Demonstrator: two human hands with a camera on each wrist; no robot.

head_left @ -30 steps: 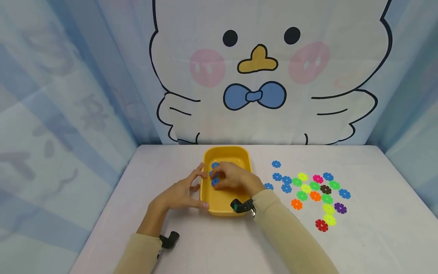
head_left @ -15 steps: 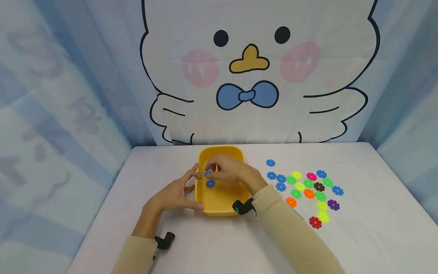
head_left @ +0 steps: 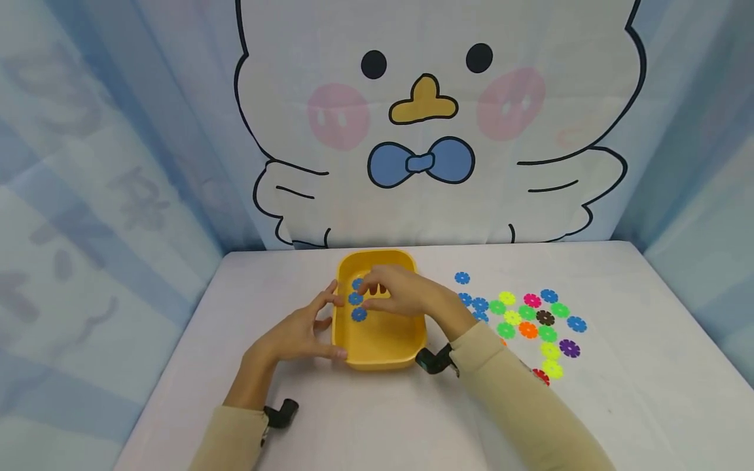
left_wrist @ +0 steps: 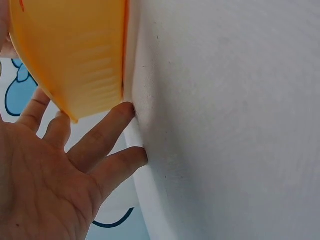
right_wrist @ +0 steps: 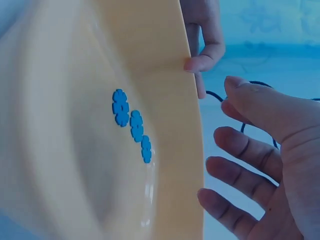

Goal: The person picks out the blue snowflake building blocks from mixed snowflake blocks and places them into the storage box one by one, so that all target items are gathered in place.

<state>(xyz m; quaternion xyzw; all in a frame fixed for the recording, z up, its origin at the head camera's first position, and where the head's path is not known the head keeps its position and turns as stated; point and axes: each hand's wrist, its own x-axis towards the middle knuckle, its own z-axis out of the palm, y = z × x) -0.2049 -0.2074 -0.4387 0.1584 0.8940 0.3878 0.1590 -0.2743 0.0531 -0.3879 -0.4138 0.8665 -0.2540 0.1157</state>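
A yellow plastic tray [head_left: 379, 362] stands at the middle of the table. Three blue notched discs [head_left: 359, 314] lie in a row along its left inner side, also plain in the right wrist view. My left hand [head_left: 297, 332] rests at the tray's left side, thumb at the near corner and a fingertip over the rim. In the left wrist view its fingers [left_wrist: 97, 142] are spread, the lower ones reaching down to the tabletop. Over the tray hovers my right hand [head_left: 400, 291], its loosely bent fingers [right_wrist: 245, 175] apart from one another and holding nothing.
Right of the tray lie several loose flower-shaped discs in blue, green [head_left: 506, 330], yellow, orange [head_left: 528, 330], pink, brown, purple [head_left: 569, 348] and red. My right forearm [head_left: 512, 386] partly covers the nearest ones. A printed curtain [head_left: 418, 216] hangs behind the table.
My right hand has risen off the discs at the tray's left side and drawn slightly right, its fingers parting, so three discs now show. My left hand stays at the tray.
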